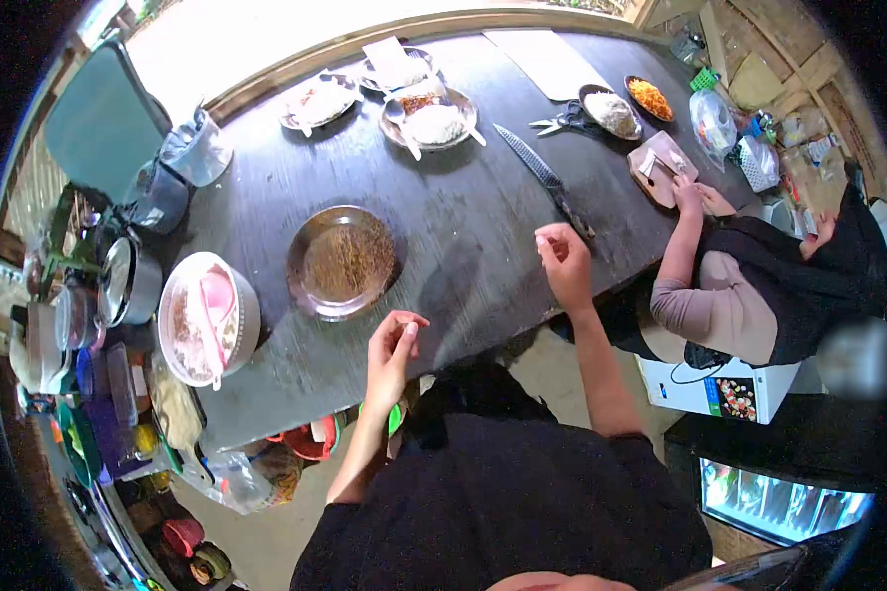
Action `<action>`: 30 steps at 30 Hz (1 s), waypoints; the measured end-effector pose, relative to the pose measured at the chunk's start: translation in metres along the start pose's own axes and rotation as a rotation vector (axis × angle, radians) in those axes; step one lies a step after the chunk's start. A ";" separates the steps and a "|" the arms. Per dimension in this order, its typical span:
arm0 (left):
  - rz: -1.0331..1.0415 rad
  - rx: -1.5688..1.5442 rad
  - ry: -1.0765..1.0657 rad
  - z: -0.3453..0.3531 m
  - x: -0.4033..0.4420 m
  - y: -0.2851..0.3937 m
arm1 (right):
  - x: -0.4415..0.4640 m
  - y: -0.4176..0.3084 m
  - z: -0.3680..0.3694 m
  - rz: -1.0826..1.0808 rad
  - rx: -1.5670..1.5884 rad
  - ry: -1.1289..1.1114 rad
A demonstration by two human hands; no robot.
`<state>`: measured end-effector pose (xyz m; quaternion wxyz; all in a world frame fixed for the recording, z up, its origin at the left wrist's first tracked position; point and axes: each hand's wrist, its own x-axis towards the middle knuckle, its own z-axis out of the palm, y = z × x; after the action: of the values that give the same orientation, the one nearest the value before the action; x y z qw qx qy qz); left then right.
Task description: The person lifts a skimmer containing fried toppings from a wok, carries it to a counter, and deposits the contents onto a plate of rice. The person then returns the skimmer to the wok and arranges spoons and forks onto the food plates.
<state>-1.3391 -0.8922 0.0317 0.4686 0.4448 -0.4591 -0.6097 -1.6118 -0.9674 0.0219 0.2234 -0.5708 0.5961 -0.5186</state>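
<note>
Both my hands are raised at the table's near edge. My left hand (394,347) is loosely closed, thumb against the curled fingers, with nothing visible in it. It is nearest to a brown glass plate (345,264) with nothing on it, just beyond. My right hand (566,261) is also closed with its fingers curled in, and I see nothing in it. Beside it lies a large knife (537,163) with a dark handle and a patterned blade, its tip pointing away. To the left stands a white tub (251,315) holding rice and a pink rice scoop (215,295).
At the back are plates of rice (438,126) with spoons. A white board (547,61), scissors (562,123), a white-filled bowl (611,110) and an orange-filled bowl (650,98) lie right of them. A co-worker's hands (695,195) work at a cutting board (650,172). Pots (133,281) line the left.
</note>
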 end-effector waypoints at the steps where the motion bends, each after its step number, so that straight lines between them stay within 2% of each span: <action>1: 0.034 -0.009 0.036 0.003 0.006 -0.001 | 0.017 0.007 0.003 -0.045 0.010 0.036; 8: -0.016 0.021 0.034 0.021 0.041 0.002 | 0.156 0.064 -0.005 -0.095 -0.385 0.141; 10: -0.046 0.021 0.024 0.027 0.052 0.006 | 0.197 0.088 -0.003 -0.111 -0.406 0.206; 12: -0.047 0.047 0.007 0.030 0.066 0.006 | 0.231 0.107 -0.004 -0.026 -0.516 0.256; 14: -0.031 0.035 0.093 0.040 0.078 0.012 | 0.266 0.132 -0.003 0.063 -0.545 0.317; 16: -0.009 0.071 0.125 0.055 0.088 0.011 | 0.290 0.138 -0.002 0.170 -0.574 0.243; 20: -0.121 -0.126 -0.036 0.092 0.099 -0.025 | 0.324 0.146 0.004 0.234 -0.725 0.140; 22: -0.176 -0.126 -0.037 0.118 0.093 -0.040 | 0.337 0.154 0.007 0.000 -1.027 0.175; 24: -0.161 -0.032 -0.139 0.142 0.088 -0.047 | 0.351 0.161 0.005 0.037 -1.073 0.116; 26: -0.122 0.070 -0.265 0.152 0.083 -0.059 | 0.360 0.165 0.002 -0.071 -1.124 0.014; 29: -0.094 0.122 -0.296 0.156 0.088 -0.055 | 0.372 0.168 0.003 -0.105 -1.151 -0.072; 30: -0.096 0.127 -0.248 0.156 0.091 -0.054 | 0.375 0.166 0.004 -0.110 -1.166 -0.121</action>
<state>-1.5144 -0.9517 -0.0029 0.3494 0.4162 -0.5293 -0.6515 -1.7760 -1.3419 -0.0021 -0.1209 -0.6581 0.7385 -0.0827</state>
